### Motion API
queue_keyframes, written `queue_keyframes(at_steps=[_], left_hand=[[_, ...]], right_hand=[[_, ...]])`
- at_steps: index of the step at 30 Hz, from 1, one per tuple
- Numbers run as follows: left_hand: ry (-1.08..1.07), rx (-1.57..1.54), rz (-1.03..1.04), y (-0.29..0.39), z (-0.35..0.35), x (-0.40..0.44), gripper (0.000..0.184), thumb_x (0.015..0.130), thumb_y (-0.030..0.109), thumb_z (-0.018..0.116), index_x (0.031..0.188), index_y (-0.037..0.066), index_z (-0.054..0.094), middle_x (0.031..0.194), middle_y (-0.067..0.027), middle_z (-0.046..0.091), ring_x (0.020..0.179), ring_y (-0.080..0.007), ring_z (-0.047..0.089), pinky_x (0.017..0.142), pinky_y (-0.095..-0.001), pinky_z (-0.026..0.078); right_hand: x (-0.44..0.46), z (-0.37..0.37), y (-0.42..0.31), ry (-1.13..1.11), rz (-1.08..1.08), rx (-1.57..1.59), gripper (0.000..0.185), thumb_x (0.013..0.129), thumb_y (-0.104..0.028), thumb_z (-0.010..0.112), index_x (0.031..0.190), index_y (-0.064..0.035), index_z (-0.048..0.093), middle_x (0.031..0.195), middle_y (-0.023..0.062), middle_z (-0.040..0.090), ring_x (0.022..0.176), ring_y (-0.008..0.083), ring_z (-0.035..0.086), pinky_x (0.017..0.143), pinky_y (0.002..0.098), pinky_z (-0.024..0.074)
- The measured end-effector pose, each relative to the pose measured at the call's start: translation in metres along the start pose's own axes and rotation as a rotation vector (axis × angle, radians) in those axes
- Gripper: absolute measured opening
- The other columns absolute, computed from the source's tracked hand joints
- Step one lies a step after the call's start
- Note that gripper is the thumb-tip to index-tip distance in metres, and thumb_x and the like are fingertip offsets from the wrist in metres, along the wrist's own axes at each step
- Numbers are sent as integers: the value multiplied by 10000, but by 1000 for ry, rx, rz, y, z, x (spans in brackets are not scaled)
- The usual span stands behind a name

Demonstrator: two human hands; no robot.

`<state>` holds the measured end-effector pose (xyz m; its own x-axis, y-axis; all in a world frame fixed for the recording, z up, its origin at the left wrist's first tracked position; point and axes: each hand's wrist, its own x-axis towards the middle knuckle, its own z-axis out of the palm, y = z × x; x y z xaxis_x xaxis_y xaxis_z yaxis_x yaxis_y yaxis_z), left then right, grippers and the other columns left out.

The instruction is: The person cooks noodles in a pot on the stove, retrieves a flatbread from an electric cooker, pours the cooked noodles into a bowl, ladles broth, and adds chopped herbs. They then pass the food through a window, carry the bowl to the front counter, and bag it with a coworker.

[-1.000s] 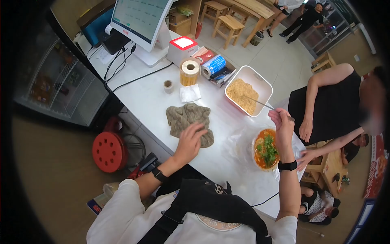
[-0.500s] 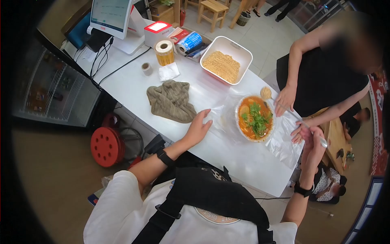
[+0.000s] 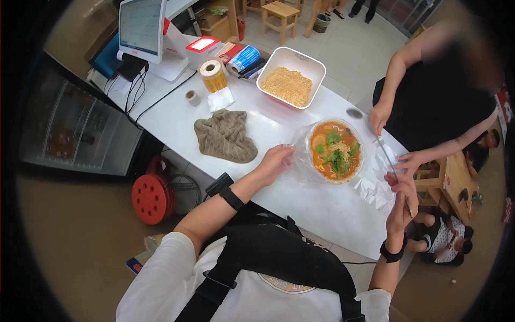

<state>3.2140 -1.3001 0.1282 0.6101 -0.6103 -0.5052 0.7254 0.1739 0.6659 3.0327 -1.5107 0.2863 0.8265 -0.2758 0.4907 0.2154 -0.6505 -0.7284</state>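
A round bowl of orange-red soup (image 3: 322, 169) sits in a clear plastic bag on the counter, topped with green herbs (image 3: 338, 162) and crumbly tan bits. My left hand (image 3: 274, 165) pinches the bag's (image 3: 303, 150) left side. On the right, my right hand (image 3: 403, 199) grips the thin handle of a long metal spoon (image 3: 388, 153). The spoon's bowl, beyond the soup, looks dark and bare. A co-worker's hand (image 3: 380, 117) is near the spoon handle, partly covering it. Their other hand (image 3: 412, 162) is close to my right hand, by the crumpled plastic.
A white tub (image 3: 264, 86) of tan crumbs stands behind the soup. To the left lie a brown-green cloth (image 3: 225, 137), a label roll (image 3: 213, 76) and a small roll (image 3: 192, 97). A screen (image 3: 141, 27) stands at the far left; red stools (image 3: 153, 198) are below the counter.
Tan crumbs have gone from the spoon onto the soup. My left hand has moved right and taken hold of the bag. My right hand has shifted down and left with the spoon.
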Motion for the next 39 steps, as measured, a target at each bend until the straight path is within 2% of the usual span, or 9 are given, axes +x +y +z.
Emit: queue_keyframes(at_steps=[4, 8, 14, 18, 21, 26, 29, 36, 39], left_hand=[[-166, 49, 16, 7, -6, -4, 248, 826, 247, 536, 994, 84, 457, 889, 0, 499, 769, -69, 464, 640, -215, 394], [-214, 257, 159, 7, 4, -4, 266, 814, 227, 550, 1026, 96, 455, 899, -27, 496, 807, -71, 444, 621, -216, 397], [-342, 458, 164, -5, -1, 8, 410, 813, 213, 538, 1147, 18, 401, 1171, -73, 440, 1046, -178, 421, 883, -324, 338], [-159, 400, 367, 1, 16, 9, 285, 792, 165, 552, 1020, 15, 472, 993, -76, 527, 935, -148, 475, 795, -300, 387], [-150, 356, 286, 15, 28, 4, 146, 720, 58, 554, 839, 0, 493, 690, -20, 516, 634, -72, 476, 557, -236, 396], [-146, 438, 380, 14, 19, 13, 175, 713, 50, 552, 871, -4, 499, 749, -33, 536, 685, -67, 488, 602, -223, 403], [-172, 450, 328, 31, 13, 7, 188, 712, 41, 547, 889, -7, 501, 780, -35, 543, 704, -67, 497, 629, -217, 408], [-68, 653, 174, 60, 4, -16, 206, 768, 101, 573, 939, 14, 495, 815, -30, 522, 727, -79, 502, 580, -211, 422], [86, 718, 356, 62, -2, -32, 205, 784, 129, 580, 932, 21, 487, 809, -31, 513, 709, -78, 494, 545, -211, 420]], right_hand=[[54, 77, -18, 56, 34, 157, 104, 833, -9, 419, 866, 26, 511, 954, 169, 538, 877, 231, 565, 791, 298, 441], [93, 190, -1, -130, -122, -345, 206, 708, 41, 460, 910, 1, 471, 878, 169, 491, 803, 322, 520, 675, 360, 447], [103, 268, 17, -301, -85, -454, 267, 737, -6, 430, 1004, -2, 443, 894, 186, 473, 781, 347, 510, 647, 402, 435], [112, 205, -5, -255, -116, -342, 371, 751, -13, 430, 1122, -7, 424, 944, 181, 492, 818, 340, 515, 708, 393, 436], [89, 121, 45, 111, 220, -173, 270, 800, -40, 405, 1061, -7, 465, 907, 119, 554, 830, 223, 548, 734, 318, 435], [3, 72, 116, 206, 986, 182, 215, 851, -156, 398, 988, -41, 517, 908, 56, 553, 739, 148, 521, 688, 254, 418], [-9, 87, 110, 298, 1091, 639, 265, 877, -218, 381, 1009, -34, 518, 910, 38, 560, 719, 138, 524, 659, 232, 418], [-10, 87, 98, 326, 1050, 910, 192, 862, -146, 462, 948, 10, 532, 814, 25, 556, 646, 81, 495, 585, 178, 386], [-14, 72, 94, 512, 739, 813, 85, 824, -92, 531, 855, -13, 533, 652, -25, 448, 525, 39, 369, 469, 175, 293]])
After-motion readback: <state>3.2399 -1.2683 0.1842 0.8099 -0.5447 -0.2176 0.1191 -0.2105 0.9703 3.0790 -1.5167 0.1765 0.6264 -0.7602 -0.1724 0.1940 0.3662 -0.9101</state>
